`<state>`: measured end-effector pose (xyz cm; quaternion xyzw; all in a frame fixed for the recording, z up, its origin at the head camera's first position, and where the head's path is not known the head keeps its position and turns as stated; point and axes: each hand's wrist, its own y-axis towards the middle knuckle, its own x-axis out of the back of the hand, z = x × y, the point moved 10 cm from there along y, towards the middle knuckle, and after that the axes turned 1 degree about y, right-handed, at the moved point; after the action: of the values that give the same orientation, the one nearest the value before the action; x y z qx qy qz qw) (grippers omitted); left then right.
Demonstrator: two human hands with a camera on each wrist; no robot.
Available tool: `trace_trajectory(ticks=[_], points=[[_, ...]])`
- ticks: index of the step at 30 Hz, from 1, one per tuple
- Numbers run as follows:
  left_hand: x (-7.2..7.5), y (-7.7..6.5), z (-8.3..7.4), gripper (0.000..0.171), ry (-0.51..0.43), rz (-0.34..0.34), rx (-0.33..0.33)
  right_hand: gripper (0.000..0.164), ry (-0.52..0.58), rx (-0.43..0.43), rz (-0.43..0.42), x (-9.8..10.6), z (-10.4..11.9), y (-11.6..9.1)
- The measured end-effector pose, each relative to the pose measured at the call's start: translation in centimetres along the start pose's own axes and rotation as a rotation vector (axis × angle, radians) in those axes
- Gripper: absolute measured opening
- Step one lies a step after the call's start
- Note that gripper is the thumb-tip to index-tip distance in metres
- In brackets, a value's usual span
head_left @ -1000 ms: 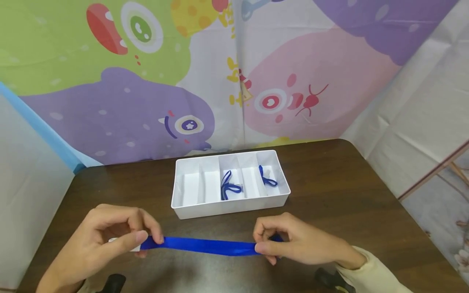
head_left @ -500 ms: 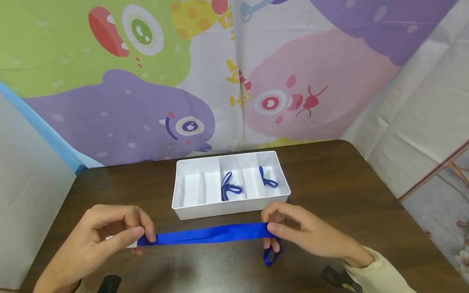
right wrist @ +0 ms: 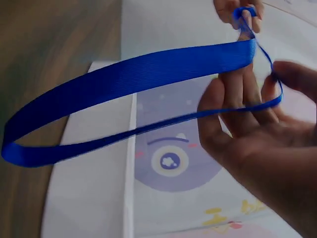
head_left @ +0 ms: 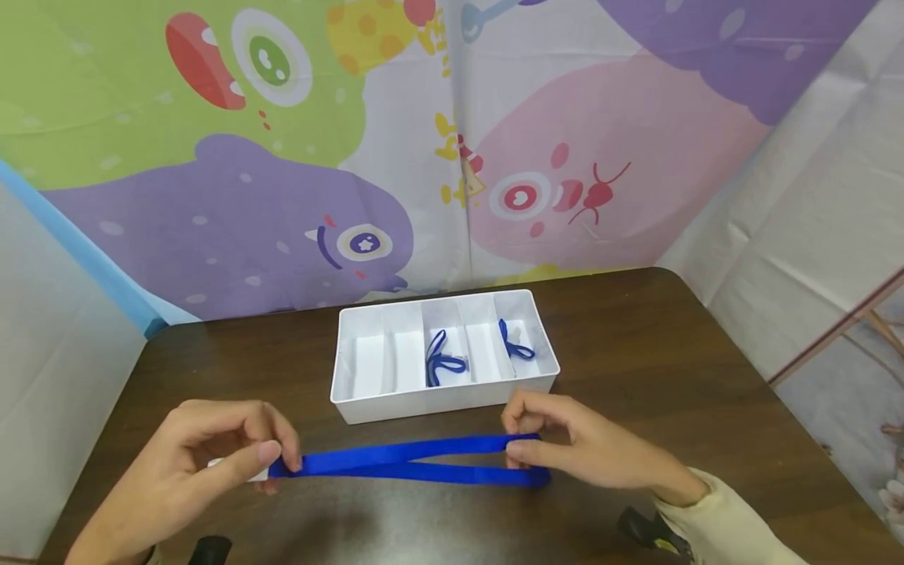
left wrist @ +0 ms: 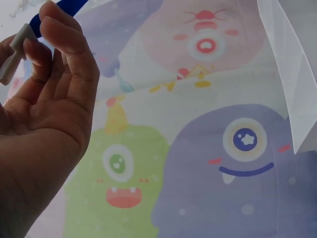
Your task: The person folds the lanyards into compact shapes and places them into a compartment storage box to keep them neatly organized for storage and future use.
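Note:
A blue lanyard (head_left: pixel 353 461) is stretched between both hands above the table, in front of the tray. My left hand (head_left: pixel 176 467) pinches it by its white plastic end (left wrist: pixel 22 42) between thumb and fingers. At the other side my right hand (head_left: pixel 589 455) holds the strap, whose two strands spread apart toward it. In the right wrist view the blue strap (right wrist: pixel 133 74) runs across the fingers and bows out in a wide loop, with the thumb against one strand. Part of the white end is covered by the left fingers.
Behind the hands stands a white divided tray (head_left: pixel 431 405) with several compartments. One folded blue strap (head_left: pixel 446 362) lies in its middle compartment, another folded strap (head_left: pixel 520 351) in the rightmost. A cartoon-printed cloth (head_left: pixel 438 157) hangs beyond the dark wooden table (head_left: pixel 636 345).
My right hand first moves up and slightly right, pulling the strap longer. The strap's strands now separate into a narrow V. My left hand stays almost in place.

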<state>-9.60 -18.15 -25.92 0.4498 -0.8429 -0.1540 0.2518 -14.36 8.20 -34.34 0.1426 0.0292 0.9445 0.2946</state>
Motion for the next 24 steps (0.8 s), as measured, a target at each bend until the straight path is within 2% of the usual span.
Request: trace_trajectory(ticks=[4,7,11,14,18,20,24], points=[[0.3,0.0,0.0,0.041,0.006,-0.019,0.01,0.008,0.084,0.014,0.204,-1.5,-0.4,-0.7],[0.6,-0.1,0.0,0.04,0.024,-0.039,0.022,0.012,0.06,0.034,0.274,-2.0,-0.4,-1.2],[1.0,-0.3,0.1,0.04,0.063,-0.059,0.049,0.012,0.017,-0.007,0.214,-1.4,-1.1,-1.5],[1.3,-0.6,0.2,0.04,0.078,-0.078,0.054,0.01,0.049,-0.06,0.152,-0.5,-1.8,-1.8],[2.2,-1.4,0.4,0.04,0.056,-0.114,0.045,0.013,0.116,-0.087,0.097,0.7,-2.3,-2.7],[2.6,-1.8,0.6,0.04,0.031,-0.127,0.049,0.016,0.135,-0.073,0.079,1.3,-2.4,-3.1],[2.9,-2.4,1.1,0.04,0.017,-0.128,0.086,0.019,0.078,-0.111,0.027,2.3,-2.8,-3.8]])
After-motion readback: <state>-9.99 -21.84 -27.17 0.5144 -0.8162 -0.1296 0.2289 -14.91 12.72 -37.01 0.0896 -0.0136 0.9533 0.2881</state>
